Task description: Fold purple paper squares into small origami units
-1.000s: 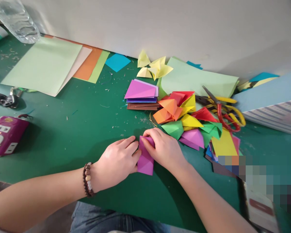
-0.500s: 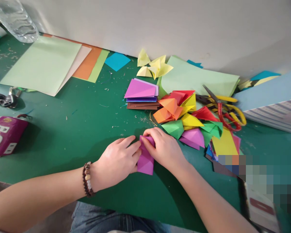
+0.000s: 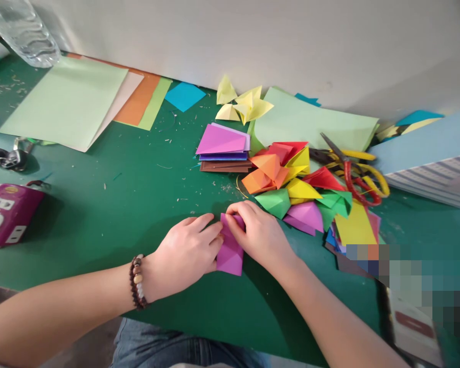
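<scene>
One purple paper (image 3: 230, 260) folded on the green bench (image 3: 118, 220)

The purple paper is at the front edge of the bench, between both hands. The right hand (image 3: 258, 237) is pressing its fingers closed over the top fold, and the left hand (image 3: 186, 253) is holding the side, so both hands are clamped on this one paper. One bead bracelet (image 3: 138, 282) is on the left wrist. From the hands, at 12 o'clock is one stack of paper squares (image 3: 222, 148). At 1 o'clock is a pile of many folded paper pieces (image 3: 287, 184), and at 2 o'clock are scissors (image 3: 352, 174) with red and yellow handles. At 9 o'clock is one purple box (image 3: 9, 214), and its small label is too small for reading
</scene>
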A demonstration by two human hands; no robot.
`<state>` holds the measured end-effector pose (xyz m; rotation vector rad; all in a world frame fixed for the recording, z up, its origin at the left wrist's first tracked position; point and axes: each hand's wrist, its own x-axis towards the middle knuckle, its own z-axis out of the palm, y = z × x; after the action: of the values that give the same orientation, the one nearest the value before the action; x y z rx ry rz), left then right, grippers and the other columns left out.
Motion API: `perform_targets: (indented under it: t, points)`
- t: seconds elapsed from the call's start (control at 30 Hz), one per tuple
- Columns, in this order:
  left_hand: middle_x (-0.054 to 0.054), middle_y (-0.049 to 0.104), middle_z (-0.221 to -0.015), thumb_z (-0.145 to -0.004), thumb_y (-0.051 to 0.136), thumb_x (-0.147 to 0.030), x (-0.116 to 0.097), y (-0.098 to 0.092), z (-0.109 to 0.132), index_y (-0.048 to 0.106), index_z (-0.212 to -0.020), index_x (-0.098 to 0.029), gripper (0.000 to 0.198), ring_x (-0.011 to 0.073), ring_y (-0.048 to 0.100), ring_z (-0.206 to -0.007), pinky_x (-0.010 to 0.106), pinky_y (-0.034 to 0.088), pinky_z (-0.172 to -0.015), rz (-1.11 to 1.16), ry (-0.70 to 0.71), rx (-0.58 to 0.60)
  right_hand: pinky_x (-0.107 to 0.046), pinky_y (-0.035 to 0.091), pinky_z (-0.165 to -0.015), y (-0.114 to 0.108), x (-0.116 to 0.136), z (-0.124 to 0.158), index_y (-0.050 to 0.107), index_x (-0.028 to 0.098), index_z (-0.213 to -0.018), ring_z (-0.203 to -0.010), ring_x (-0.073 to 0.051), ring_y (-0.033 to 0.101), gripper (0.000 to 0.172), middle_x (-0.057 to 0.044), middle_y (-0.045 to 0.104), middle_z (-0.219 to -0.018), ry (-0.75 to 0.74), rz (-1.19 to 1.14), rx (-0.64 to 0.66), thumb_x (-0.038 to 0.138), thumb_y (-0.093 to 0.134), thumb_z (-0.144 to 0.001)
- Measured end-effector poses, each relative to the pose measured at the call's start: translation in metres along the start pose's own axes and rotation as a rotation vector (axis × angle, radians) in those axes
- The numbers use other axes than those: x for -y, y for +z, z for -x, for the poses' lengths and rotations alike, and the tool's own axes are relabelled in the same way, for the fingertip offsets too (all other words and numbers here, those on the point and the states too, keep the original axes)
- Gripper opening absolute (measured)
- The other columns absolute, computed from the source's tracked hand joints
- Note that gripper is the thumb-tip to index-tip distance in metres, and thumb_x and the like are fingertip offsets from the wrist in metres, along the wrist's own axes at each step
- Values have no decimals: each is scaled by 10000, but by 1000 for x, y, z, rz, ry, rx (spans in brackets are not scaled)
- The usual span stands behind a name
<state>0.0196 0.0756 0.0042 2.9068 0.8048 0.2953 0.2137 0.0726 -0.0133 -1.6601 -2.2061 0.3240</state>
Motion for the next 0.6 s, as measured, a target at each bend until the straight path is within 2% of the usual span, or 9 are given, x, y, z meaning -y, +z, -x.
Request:
perform_targets:
  t: [0.33, 0.6]
  points:
    - [86, 644, -1043, -886, 607, -398, 0, -2, -2, 660, -929, -148, 259, 249, 565, -1078, 368, 524, -817, 50, -21, 42, -263, 418, -578, 1, 1, 1, 564, 198, -858, -697, -161, 597, 167, -45, 623, -822, -7, 33, -18, 293, 457, -945]
    - [82, 646, -1084, -865, 633, -405, 0, -2, -1, 662, -949, -148, 272, 258, 564, -1088, 371, 524, -828, 28, -11, 40, -259, 415, -581, 3, 0, 1, 561, 196, -850, -677, -156, 594, 163, -31, 631, -807, 0, 34, -42, 312, 488, -938]
